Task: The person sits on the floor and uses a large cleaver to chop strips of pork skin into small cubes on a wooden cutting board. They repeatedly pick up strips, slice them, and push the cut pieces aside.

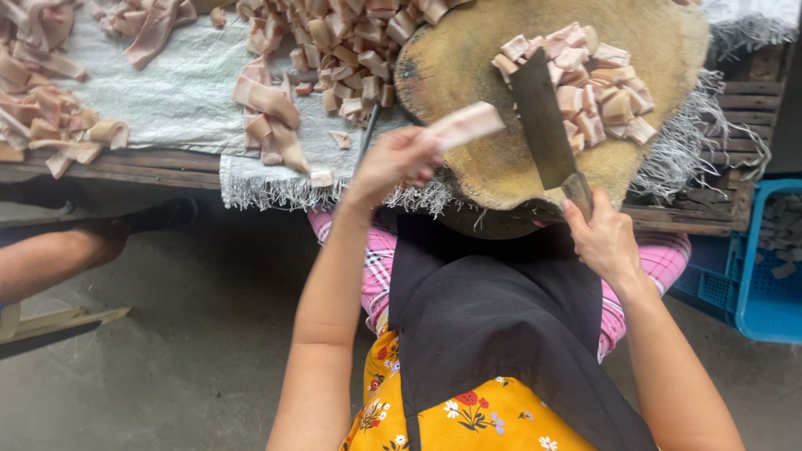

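At the far left, long pork strips (50,108) lay on the white cloth (180,92) over the tabletop (150,163). The left hand (393,163) was clamped on one pale meat strip (464,125), its long axis running up and to the right over the near edge of the round wooden chopping block (464,58). To its right, the right hand (606,242) gripped the cleaver (543,117), blade pointing away toward the pile of cut cubes (597,83); a blue plastic crate (756,276) stood at far right.
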